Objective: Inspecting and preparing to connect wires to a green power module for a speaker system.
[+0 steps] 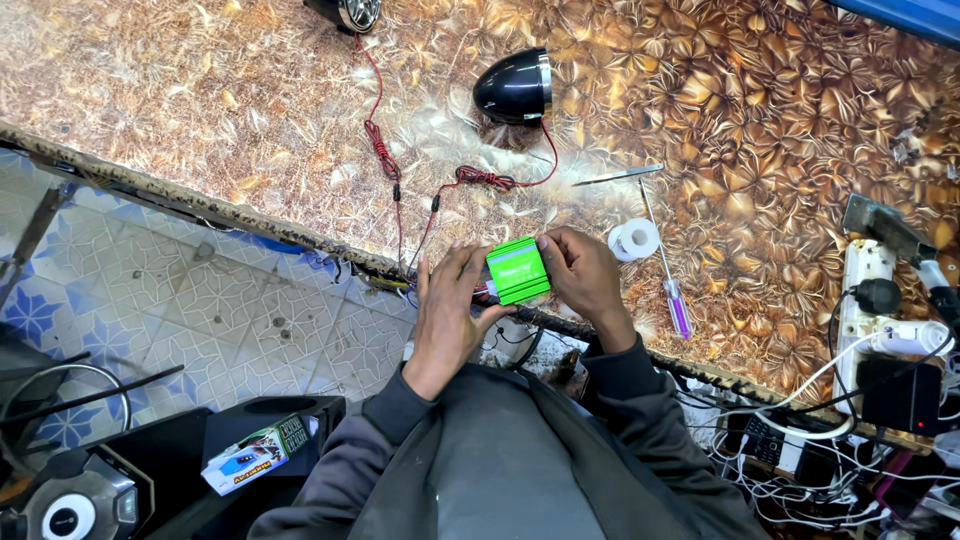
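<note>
Head view. Both hands hold a small green box-shaped module (pixel 518 270) just over the near edge of the patterned worktop (pixel 760 110). The left hand (pixel 450 305) is closed on the module's left end, fingers wrapped around it from the side and below. The right hand (pixel 585 275) is closed on its right end, thumb on the top corner. The module's ribbed top face points upward.

Positions relative to the green module:
- Red wires (pixel 385 150) run from beneath the module, away from the person, across the worktop. They end at two black round-bodied speakers: one (pixel 515 87) straight beyond the module, one (pixel 345 12) at the frame's top edge, beyond and left.
- A white spool (pixel 636 240) lies just right of the right hand.
- A screwdriver with a purple handle (pixel 675 295) lies right of the spool.
- A thin metal tool (pixel 618 176) lies beyond and right.
- A white power strip (pixel 865 300) with plugs inserted sits well to the right.
- A small printed carton (pixel 255 455) rests below and left, on a dark object over the tiled floor (pixel 200 290).
</note>
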